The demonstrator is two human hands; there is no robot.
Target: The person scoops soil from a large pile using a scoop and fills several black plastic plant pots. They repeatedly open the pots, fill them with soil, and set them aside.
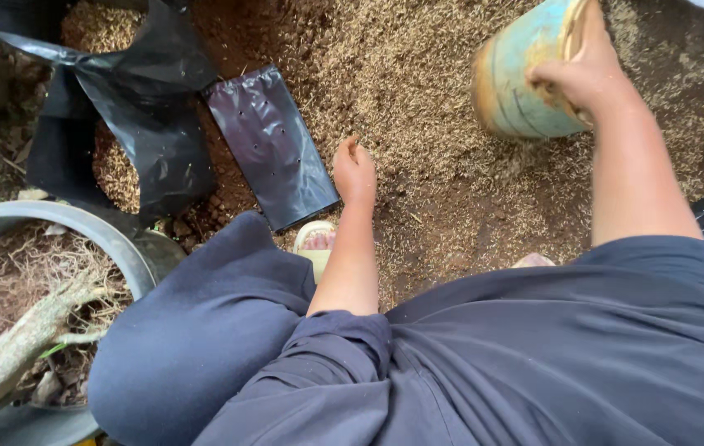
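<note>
One bucket (pixel 521 78), one flat black planting bag (pixel 271 144), one larger crumpled black plastic sheet (pixel 133 107) and one grey basin (pixel 79 227) are in view, all on the ground around a wide heap of husk and soil mix (pixel 418 107).

The bucket is pale turquoise, stained with ochre dirt, and tipped on its side at the far right above the heap, its mouth toward the right. The flat bag is glossy black, rectangular, punched with small holes, and lies left of centre, just beside the heap's edge.

The right hand (pixel 587 70) grips the bucket's rim, fingers curled over the edge and closed on it, the forearm reaching up from the near right. The left hand (pixel 354 172) rests on the husk mix at centre, fingers drawn loosely together, holding nothing that can be seen, just right of the flat bag without touching it. Its forearm runs straight down to a dark blue sleeve.

The grey basin at the near left holds dry roots and a pale stick (pixel 13 351).
</note>
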